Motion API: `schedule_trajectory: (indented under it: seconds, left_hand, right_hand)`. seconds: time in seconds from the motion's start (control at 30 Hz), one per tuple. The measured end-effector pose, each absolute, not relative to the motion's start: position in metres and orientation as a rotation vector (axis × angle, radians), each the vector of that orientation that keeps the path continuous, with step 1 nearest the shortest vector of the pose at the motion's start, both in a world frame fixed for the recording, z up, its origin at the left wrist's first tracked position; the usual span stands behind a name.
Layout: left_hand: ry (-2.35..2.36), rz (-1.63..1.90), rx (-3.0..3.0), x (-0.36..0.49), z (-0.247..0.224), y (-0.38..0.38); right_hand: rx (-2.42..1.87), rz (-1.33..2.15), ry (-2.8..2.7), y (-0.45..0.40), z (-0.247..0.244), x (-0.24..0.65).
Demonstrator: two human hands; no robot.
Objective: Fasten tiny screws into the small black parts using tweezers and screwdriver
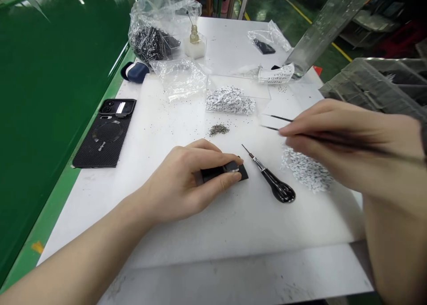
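Note:
My left hand (pixel 196 176) pinches a small dark part between thumb and fingers, above a flat black piece (pixel 243 172) on the white mat. My right hand (pixel 336 136) holds dark tweezers (pixel 280 118), their two tips apart and pointing left. Between the hands lies a screwdriver (pixel 276 185) with a glossy black handle, its thin tip toward the upper left. A pile of small white pieces (pixel 310 169) is partly hidden under my right hand. Beyond my left hand sits a little heap of tiny metallic bits (pixel 219 130).
A clear tray (pixel 230 101) holds more white pieces. Behind it are crumpled plastic bags (pixel 180 78) and a small bottle (pixel 194 34). A phone (pixel 108 134) lies at the left edge. Grey plastic bins (pixel 370 85) and a clear tube (pixel 323 29) stand at the right.

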State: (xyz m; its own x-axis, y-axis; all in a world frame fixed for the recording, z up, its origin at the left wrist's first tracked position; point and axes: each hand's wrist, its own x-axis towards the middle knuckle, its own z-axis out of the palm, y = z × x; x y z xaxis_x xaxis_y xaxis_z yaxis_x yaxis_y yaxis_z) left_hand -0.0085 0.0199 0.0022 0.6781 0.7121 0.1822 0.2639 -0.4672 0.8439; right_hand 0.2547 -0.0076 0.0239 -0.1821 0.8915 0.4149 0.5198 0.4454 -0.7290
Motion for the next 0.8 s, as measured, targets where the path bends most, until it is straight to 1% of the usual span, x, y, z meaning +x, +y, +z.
schedule_trajectory:
  seconds: [0.07,0.17,0.27,0.4,0.63,0.73,0.8]
  left_hand:
    - [0.768,0.687,2.021,-0.008,0.002,0.019]
    - [0.75,0.689,2.028,-0.008,0.0,0.02]
    - [0.731,0.686,2.043,-0.009,-0.002,0.022]
    - [0.758,0.706,2.03,-0.008,-0.003,0.022]
    - [0.755,0.659,2.07,-0.007,0.001,0.02]
    - [0.74,0.651,2.077,-0.007,0.002,0.019]
    - [0.711,0.651,2.079,-0.008,0.003,0.02]
  right_hand:
    - [-1.314,0.388,-2.134,-0.003,0.023,0.266]
    - [-1.406,0.446,-2.348,0.003,0.019,0.278]
    - [-1.426,0.458,-2.427,0.003,0.017,0.28]
    - [-1.513,0.393,-2.306,-0.007,0.02,0.263]
    - [-1.647,0.577,-2.388,-0.018,0.018,0.242]
    - [-1.56,0.721,-2.215,-0.018,0.021,0.241]
    - [-1.38,0.685,-1.924,-0.019,0.026,0.233]
